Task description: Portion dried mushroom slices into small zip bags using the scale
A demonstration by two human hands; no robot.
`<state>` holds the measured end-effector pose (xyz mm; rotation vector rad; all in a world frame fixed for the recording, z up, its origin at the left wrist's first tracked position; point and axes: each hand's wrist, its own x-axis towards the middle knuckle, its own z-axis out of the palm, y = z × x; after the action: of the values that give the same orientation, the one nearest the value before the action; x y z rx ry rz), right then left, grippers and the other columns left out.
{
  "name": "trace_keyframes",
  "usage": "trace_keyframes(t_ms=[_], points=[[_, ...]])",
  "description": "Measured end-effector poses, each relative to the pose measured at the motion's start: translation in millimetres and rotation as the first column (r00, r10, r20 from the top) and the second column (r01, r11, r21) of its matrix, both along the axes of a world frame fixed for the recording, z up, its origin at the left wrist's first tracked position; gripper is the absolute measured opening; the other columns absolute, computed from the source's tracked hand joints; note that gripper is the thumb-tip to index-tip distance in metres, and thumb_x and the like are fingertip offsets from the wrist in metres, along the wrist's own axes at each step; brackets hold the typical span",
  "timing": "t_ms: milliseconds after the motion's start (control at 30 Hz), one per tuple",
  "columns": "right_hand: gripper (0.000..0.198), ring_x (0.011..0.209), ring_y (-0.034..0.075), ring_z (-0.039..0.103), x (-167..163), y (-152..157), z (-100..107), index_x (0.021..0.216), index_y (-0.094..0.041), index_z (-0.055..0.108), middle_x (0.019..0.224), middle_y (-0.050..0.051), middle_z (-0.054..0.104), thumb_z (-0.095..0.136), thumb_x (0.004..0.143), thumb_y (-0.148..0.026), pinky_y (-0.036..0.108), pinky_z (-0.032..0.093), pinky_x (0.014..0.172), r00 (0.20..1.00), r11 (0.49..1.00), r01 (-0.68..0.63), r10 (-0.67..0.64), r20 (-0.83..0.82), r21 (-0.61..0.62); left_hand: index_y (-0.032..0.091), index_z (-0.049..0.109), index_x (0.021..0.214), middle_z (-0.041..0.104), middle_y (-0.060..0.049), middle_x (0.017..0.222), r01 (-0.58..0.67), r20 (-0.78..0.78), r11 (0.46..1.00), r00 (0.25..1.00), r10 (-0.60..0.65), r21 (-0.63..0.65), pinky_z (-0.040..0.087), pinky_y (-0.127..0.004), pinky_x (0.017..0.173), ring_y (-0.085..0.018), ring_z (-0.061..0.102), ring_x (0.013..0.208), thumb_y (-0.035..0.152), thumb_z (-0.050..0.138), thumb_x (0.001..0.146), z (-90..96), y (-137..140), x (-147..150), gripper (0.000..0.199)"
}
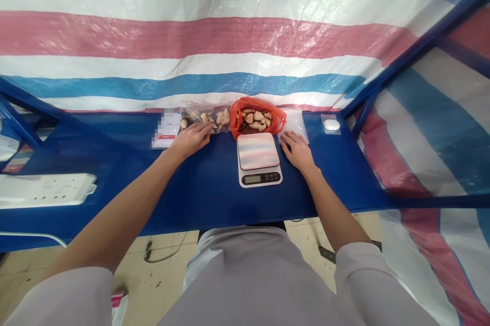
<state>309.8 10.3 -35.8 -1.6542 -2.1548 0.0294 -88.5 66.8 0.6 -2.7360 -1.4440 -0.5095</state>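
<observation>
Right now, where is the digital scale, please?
In the head view, the digital scale sits centrally, just below the orange plastic bag and left of the right hand.

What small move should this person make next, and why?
Perhaps the right hand should pick up the clear plastic: that hand lies over its near edge, and the open red bag beside it holds pale pieces. The left hand lies over a filled bag.
</observation>
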Motion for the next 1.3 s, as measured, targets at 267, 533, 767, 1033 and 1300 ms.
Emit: trace_keyframes(t_ms=[267, 533, 767, 1033, 1300], points=[[0.040, 0.139, 0.032, 0.050, 0.3, -0.2, -1.1, 0.130, -0.019, 0.066, 0.143, 0.012, 0.060, 0.042, 0.101, -0.033, 0.054, 0.035, 0.118, 1.000, 1.000, -0.003, 0.003, -0.027, 0.001, 0.016, 0.064, 0.130, 0.066, -0.016, 0.132, -0.034, -0.034, 0.997, 0.999, 0.032, -0.066, 0.050, -0.046, 0.104, -0.031, 0.063, 0.120, 0.020, 0.042, 0.091, 2.1, 1.9, -1.4, 0.045], [0.040, 0.138, 0.031, 0.051, -1.4, -0.1, -0.1, 0.129, -0.017, 0.067, 0.143, 0.013, 0.060, 0.044, 0.100, -0.032, 0.051, 0.037, 0.118, 1.000, 1.000, 0.021, -0.021, -0.011, 0.015, 0.013, 0.062, 0.133, 0.066, -0.017, 0.133, -0.192, 0.000, 0.980, 0.981, 0.192, -0.049, 0.051, -0.044, 0.101, -0.032, 0.064, 0.121, 0.018, 0.042, 0.092, 6.2, -5.3, 5.4, 0.046], [0.037, 0.136, 0.030, 0.054, -3.0, -6.0, 6.6, 0.124, -0.018, 0.069, 0.138, 0.012, 0.064, 0.045, 0.099, -0.031, 0.050, 0.042, 0.116, 0.997, 0.996, 0.005, 0.002, -0.079, 0.092, 0.019, 0.067, 0.127, 0.072, -0.012, 0.122, -0.358, 0.213, 0.933, 0.910, 0.356, -0.034, 0.053, -0.039, 0.092, -0.030, 0.068, 0.109, 0.020, 0.049, 0.088, 21.2, -23.1, 12.8, 0.043], [0.038, 0.137, 0.028, 0.053, -21.6, -21.8, 44.6, 0.127, -0.020, 0.069, 0.138, 0.010, 0.064, 0.044, 0.100, -0.030, 0.046, 0.044, 0.116, 0.991, 0.984, -0.042, 0.063, -0.120, 0.174, 0.017, 0.073, 0.116, 0.076, -0.007, 0.097, -0.435, 0.635, 0.898, 0.675, 0.376, -0.069, 0.054, -0.033, 0.086, -0.022, 0.070, 0.086, 0.028, 0.063, 0.081, 35.6, -49.4, 33.3, 0.038], [0.039, 0.135, 0.023, 0.056, -63.8, -22.3, 77.6, 0.130, -0.024, 0.068, 0.141, 0.004, 0.062, 0.045, 0.099, -0.032, 0.038, 0.047, 0.114, 0.943, 0.979, -0.127, 0.169, -0.285, 0.160, 0.017, 0.075, 0.104, 0.076, -0.006, 0.094, -0.283, 0.870, 0.924, 0.350, 0.348, -0.256, 0.056, -0.031, 0.081, -0.021, 0.070, 0.085, 0.033, 0.073, 0.073, 51.6, -75.1, 73.2, 0.035]])
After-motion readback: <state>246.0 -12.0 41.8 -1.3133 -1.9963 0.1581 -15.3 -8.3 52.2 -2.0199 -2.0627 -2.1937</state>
